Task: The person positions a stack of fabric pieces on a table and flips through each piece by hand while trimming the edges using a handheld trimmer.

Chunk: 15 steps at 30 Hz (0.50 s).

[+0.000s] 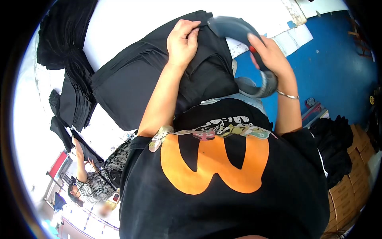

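Observation:
My left hand (183, 44) is closed at the upper edge of a stack of black cloth (131, 75), its fingertips pinching the fabric. The stacked layers spread over a white table (119, 20). To the right, my right hand (270, 55) is wrapped round a dark curved handheld tool (234, 30) with a red part by the fingers. Motion blurs the tool, and its far end is beside the cloth near my left fingertips. A thick grey ribbed hose (264, 85) curves below my right hand.
More black cloth (63, 36) lies in piles at the left. At the lower left, another person (93, 187) reaches toward black fabric. The blue floor (330, 55) shows at the right, with a dark cloth heap (332, 147) and cardboard boxes (344, 199) below.

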Tool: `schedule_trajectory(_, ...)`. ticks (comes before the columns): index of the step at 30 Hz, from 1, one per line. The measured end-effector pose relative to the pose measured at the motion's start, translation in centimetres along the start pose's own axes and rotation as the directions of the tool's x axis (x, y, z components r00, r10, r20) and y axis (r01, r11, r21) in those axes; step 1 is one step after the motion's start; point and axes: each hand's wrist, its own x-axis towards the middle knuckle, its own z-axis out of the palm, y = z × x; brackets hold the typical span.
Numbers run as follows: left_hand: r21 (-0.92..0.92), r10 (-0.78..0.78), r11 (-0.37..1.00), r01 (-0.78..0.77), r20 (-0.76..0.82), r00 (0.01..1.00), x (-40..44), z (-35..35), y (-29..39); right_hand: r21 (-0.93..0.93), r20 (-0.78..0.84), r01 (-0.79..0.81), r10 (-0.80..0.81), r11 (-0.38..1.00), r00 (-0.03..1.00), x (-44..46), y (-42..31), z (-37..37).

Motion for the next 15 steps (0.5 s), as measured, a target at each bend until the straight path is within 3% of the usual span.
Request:
schedule_trajectory(2, -0.049, -0.074, 0.996, 0.075, 0.027, 0.997, 0.2, -1.4, 1.4, 0.095, -0.124, 0.000, 0.012, 0.996, 0.992, 1.4, -1.0, 1.8)
schedule_trajectory(4, -0.178, -0.233, 0.925, 0.335, 0.429, 0.873, 0.6, -5.5, 3.0, 0.047, -0.080, -0.002, 0.006, 0.999, 0.997, 0.7, -0.8, 0.8)
schedule_trajectory(5, -0.210, -0.271, 0.821, 0.531, 0.675, 0.686, 1.2, -7.6, 3.3, -0.005, -0.035, -0.009, 0.009, 1.000, 0.999, 0.1, -0.5, 0.2)
schedule_trajectory(6, 0.059, -0.434, 0.756, 0.652, 0.791, 0.431, 2.3, -9.3, 5.3, -0.003, -0.037, -0.012, 0.012, 1.000, 0.999, -0.7, 0.3, -0.4)
schedule_trajectory(8, 0.544, -0.650, 0.755, 0.365, 0.696, 0.306, 3.6, -9.0, 7.4, -0.002, 0.040, -0.097, 0.097, 0.995, 0.994, -1.8, 1.7, -1.5)
schedule_trajectory(9, 0.593, -0.515, 0.797, 0.114, 0.570, 0.640, 2.1, -7.6, 6.1, -0.014, 0.037, -0.053, 0.054, 0.998, 0.998, -1.5, 1.7, -1.5)
schedule_trajectory(10, 0.673, -0.240, 0.728, -0.129, 0.427, 0.872, 1.0, -5.9, 4.6, -0.016, 0.037, -0.055, 0.055, 0.998, 0.998, -0.7, 1.3, -1.0)
schedule_trajectory(11, 0.605, -0.114, 0.793, -0.075, 0.267, 0.957, 1.0, -4.2, 4.8, 0.017, -0.030, -0.004, 0.004, 1.000, 1.000, 0.3, 0.5, -0.2)
schedule_trajectory(14, 0.434, 0.062, 0.888, -0.155, 0.222, 0.973, 0.9, -0.8, 1.9, 0.097, -0.144, 0.046, -0.031, 0.994, 0.989, 1.2, -1.2, 1.5)
schedule_trajectory(15, 0.306, -0.051, 0.952, -0.010, 0.191, 0.980, 0.7, -1.0, 1.8, 0.064, -0.050, -0.011, 0.014, 0.998, 0.999, 0.7, -1.0, 0.9)
